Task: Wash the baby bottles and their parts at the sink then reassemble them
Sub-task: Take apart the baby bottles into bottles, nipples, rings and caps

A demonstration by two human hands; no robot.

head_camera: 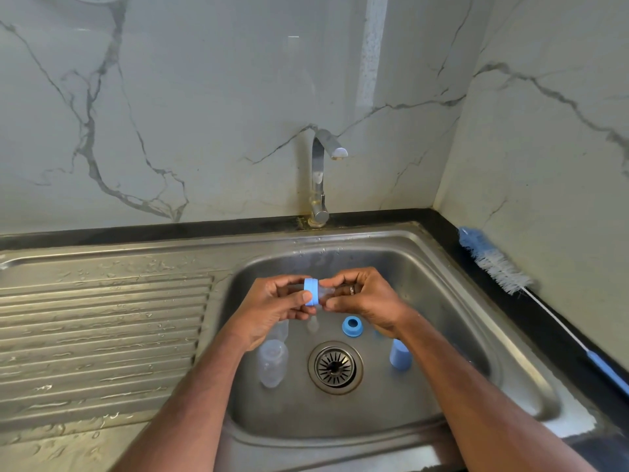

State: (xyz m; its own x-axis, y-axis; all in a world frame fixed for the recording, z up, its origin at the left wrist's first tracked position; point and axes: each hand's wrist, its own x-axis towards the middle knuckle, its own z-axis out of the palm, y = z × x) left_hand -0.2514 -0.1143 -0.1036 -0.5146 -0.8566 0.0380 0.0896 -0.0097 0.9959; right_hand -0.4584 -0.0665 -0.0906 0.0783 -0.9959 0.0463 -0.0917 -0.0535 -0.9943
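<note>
**Seating the teat in the ring, over the basin**

Sink [452,267] wet, tap [321,172] above it with no water seen running; drain [335,367] taken as the landmark. Brush [493,264] lying on the counter well right of the drain, bristles toward the wall. Clear bottle [272,364] resting just left of the drain, long axis running toward and away from the viewer. Blue cap [400,355] upright just right of the drain; second ring [351,326] just behind it, opening up.

Above and behind the drain: left hand [272,308] pinching the blue ring [311,291], right hand [364,298] pinching the clear teat [326,294]. Ring on edge, axis level, left to right; teat tip apparently pointing right, though blurred.

Best done by steadying the ring, pulling the teat straight along that axis, then checking the flange sits evenly all round, with no pinched fold. Slippery when wet, probably; worth keeping low over the basin
</note>
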